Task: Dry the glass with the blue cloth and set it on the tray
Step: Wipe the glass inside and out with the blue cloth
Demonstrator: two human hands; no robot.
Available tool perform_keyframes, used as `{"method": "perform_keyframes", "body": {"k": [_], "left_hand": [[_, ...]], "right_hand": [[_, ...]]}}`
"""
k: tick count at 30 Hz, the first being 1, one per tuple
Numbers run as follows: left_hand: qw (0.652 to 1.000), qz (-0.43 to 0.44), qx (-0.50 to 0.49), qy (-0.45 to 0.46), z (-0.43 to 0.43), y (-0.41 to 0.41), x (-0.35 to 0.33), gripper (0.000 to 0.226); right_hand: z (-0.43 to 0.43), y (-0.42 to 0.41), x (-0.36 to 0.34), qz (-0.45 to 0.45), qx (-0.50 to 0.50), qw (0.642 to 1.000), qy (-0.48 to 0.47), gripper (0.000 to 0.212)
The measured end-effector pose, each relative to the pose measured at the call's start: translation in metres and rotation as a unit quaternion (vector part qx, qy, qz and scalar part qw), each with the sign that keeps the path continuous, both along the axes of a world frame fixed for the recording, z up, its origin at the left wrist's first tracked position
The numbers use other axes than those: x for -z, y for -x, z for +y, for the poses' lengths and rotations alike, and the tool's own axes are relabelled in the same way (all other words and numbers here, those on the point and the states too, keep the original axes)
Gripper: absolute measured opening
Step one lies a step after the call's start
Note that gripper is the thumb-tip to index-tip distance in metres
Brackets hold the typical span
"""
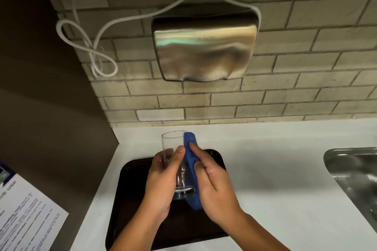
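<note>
White counter (265, 169) under tiled wall: left hand (161, 179) grips the glass (175, 161) held above the dark tray (130, 199), right hand (214, 189) presses the blue cloth (190, 161) along its side, so drying looks mid-way, placement on tray not yet done.

Head view, close, forward and down over counter (265, 169) toward tiled wall (285, 91).

A white counter (265, 199) carries a dark tray (130, 199) near its left edge. A steel sink (355, 171) is set into it on the right, well apart from the tray.
</note>
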State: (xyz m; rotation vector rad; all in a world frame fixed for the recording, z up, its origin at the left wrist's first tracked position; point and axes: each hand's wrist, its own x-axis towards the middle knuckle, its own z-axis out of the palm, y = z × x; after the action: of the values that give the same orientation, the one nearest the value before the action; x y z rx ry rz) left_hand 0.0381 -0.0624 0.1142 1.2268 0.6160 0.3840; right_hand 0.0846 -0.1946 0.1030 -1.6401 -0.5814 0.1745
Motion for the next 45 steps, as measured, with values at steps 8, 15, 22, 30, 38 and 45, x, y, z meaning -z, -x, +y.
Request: {"method": "perform_keyframes", "body": {"k": [8,15,22,30,38,45], "left_hand": [[1.000,-0.003,0.027,0.001,-0.003,0.002,-0.004,0.088],[1.000,0.016,0.017,0.012,0.005,0.004,-0.005,0.075],[0.989,0.051,0.000,0.139,0.012,0.000,-0.006,0.064],[0.986,-0.017,0.068,0.154,0.011,-0.001,-0.008,0.063],[0.988,0.047,0.041,0.145,0.004,0.001,-0.006,0.071],[0.985,0.020,0.055,0.165,0.011,-0.003,0.000,0.077]], "right_hand": [[0.000,-0.008,0.005,0.034,0.017,0.999,0.001,0.049],[-0.002,-0.008,0.006,0.037,0.006,0.999,0.010,0.054],[-0.005,0.009,0.002,-0.032,-0.006,0.999,0.026,0.052],[-0.007,0.015,-0.008,-0.096,-0.013,0.995,-0.008,0.056],[-0.008,-0.007,-0.006,-0.068,0.026,0.997,0.030,0.060],[-0.010,-0.003,-0.003,-0.136,-0.035,0.990,0.025,0.073]]}}
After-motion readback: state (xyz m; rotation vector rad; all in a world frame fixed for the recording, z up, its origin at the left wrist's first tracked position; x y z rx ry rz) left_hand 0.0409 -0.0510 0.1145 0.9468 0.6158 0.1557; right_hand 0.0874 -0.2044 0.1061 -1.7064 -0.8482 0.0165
